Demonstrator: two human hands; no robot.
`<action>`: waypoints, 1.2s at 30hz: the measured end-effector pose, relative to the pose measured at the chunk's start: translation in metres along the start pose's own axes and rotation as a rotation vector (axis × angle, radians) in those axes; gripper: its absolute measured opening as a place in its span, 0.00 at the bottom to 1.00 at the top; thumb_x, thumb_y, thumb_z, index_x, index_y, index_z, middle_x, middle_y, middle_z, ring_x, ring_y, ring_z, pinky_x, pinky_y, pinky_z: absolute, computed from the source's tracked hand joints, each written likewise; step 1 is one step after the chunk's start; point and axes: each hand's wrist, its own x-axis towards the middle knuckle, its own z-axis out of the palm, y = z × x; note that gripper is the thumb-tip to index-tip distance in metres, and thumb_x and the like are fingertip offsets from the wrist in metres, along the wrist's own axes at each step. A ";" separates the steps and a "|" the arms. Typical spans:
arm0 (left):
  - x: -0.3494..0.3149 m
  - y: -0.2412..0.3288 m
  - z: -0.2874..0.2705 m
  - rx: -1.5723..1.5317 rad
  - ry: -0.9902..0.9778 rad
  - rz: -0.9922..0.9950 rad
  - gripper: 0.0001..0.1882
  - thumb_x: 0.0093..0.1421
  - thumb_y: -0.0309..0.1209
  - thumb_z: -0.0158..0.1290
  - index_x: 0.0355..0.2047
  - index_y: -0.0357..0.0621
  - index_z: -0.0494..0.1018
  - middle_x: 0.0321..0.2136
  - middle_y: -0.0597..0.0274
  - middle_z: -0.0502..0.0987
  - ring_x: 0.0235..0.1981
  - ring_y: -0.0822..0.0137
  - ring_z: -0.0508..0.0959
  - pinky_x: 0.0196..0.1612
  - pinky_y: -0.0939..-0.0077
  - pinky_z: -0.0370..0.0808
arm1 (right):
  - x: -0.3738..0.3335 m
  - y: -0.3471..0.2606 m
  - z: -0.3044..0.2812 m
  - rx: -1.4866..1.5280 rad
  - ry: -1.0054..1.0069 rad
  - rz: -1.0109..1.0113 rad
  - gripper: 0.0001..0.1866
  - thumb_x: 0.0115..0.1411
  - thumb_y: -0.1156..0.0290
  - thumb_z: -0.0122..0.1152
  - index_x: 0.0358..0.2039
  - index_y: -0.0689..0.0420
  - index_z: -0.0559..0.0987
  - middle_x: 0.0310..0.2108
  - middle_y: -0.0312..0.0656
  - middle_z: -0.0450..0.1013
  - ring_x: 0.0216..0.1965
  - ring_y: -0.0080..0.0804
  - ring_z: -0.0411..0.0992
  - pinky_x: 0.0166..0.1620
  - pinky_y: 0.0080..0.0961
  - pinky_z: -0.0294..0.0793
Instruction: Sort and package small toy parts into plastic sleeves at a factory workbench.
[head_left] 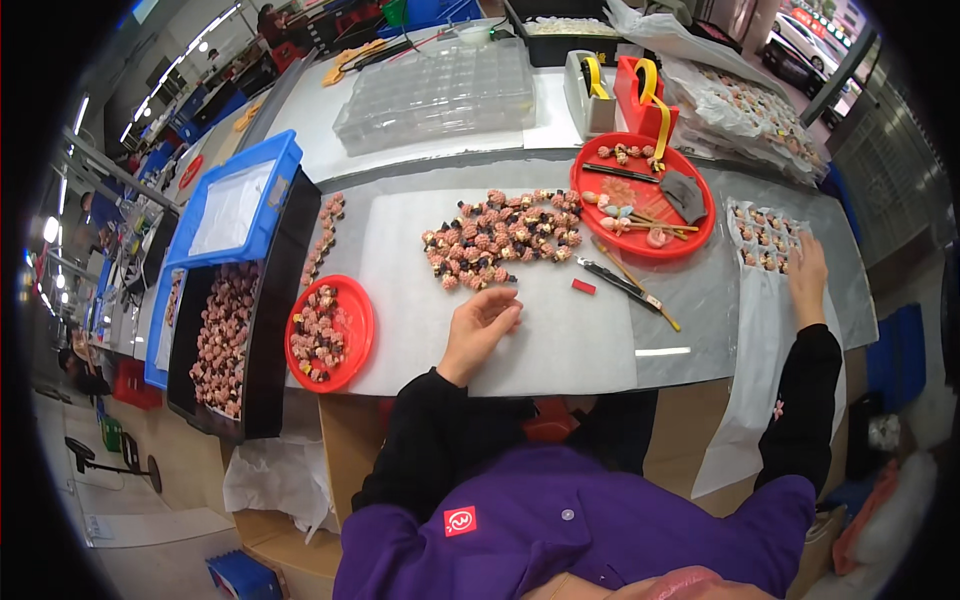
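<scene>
My left hand (480, 332) rests over the white mat (430, 345), its fingers loosely curved, thumb apart, and nothing visible in it. Just beyond lies a heap of small pink-and-black figurines (500, 232). On the right, my right hand (808, 282) reaches with outstretched fingers to the edge of a clear plastic sheet (760, 330). Rows of similar figurines (765, 238) sit at that sheet's far end, beside my fingertips. Whether the fingertips touch a piece is too small to tell. A small red block (583, 287) and black tweezers (615, 280) lie between my hands.
A red round tray (598, 240) holds tools, a grey cloth and small parts. Left are a red plate (364, 330) and a black bin (262, 350) of figurines, with a blue tray (285, 150). Behind stand clear plastic cases (440, 95) and tape dispensers (645, 100).
</scene>
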 end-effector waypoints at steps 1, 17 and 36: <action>0.002 0.000 0.002 -0.008 0.000 -0.008 0.16 0.56 0.25 0.52 0.45 0.35 0.67 0.35 0.60 0.75 0.32 0.73 0.75 0.35 0.81 0.72 | 0.005 -0.018 -0.001 0.120 0.026 -0.055 0.16 0.54 0.72 0.50 0.45 0.62 0.71 0.44 0.49 0.69 0.47 0.44 0.65 0.49 0.34 0.64; -0.006 -0.006 -0.005 0.078 0.004 0.089 0.12 0.57 0.26 0.51 0.42 0.37 0.70 0.33 0.64 0.74 0.32 0.77 0.74 0.34 0.84 0.72 | 0.024 -0.357 0.027 0.555 -0.267 -0.438 0.19 0.47 0.74 0.59 0.42 0.58 0.73 0.34 0.47 0.70 0.37 0.43 0.69 0.42 0.34 0.68; -0.009 0.012 -0.001 -0.269 0.051 0.338 0.11 0.56 0.20 0.51 0.41 0.34 0.70 0.34 0.61 0.73 0.34 0.73 0.74 0.37 0.81 0.73 | -0.068 -0.399 -0.018 1.802 -0.644 0.252 0.12 0.54 0.72 0.61 0.36 0.64 0.72 0.27 0.41 0.73 0.26 0.21 0.72 0.25 0.15 0.71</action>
